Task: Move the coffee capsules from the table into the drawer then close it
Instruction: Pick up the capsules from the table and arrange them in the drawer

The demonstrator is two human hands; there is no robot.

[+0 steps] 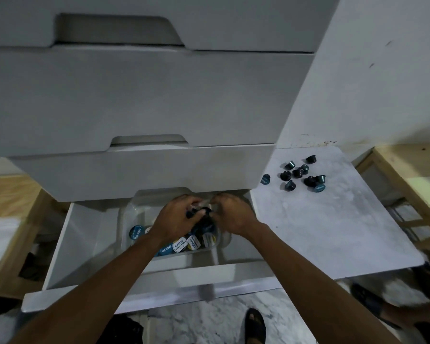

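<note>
The bottom drawer [144,294] of a white cabinet stands pulled out. Inside it sits a clear plastic tub [132,212] with several coffee capsules [181,244], blue and white lids up. Both hands are over the tub, close together. My left hand [176,217] and my right hand [230,214] have curled fingers round a bunch of dark capsules [202,214] held between them. Several more dark blue capsules [299,176] lie loose on the white table [320,227] to the right of the drawer.
Three shut drawers [134,100] rise above the open one. Wooden furniture [407,175] stands to the right of the table and more wood [8,194] on the left. A foot in a dark sandal [255,326] is on the marble floor below the drawer front.
</note>
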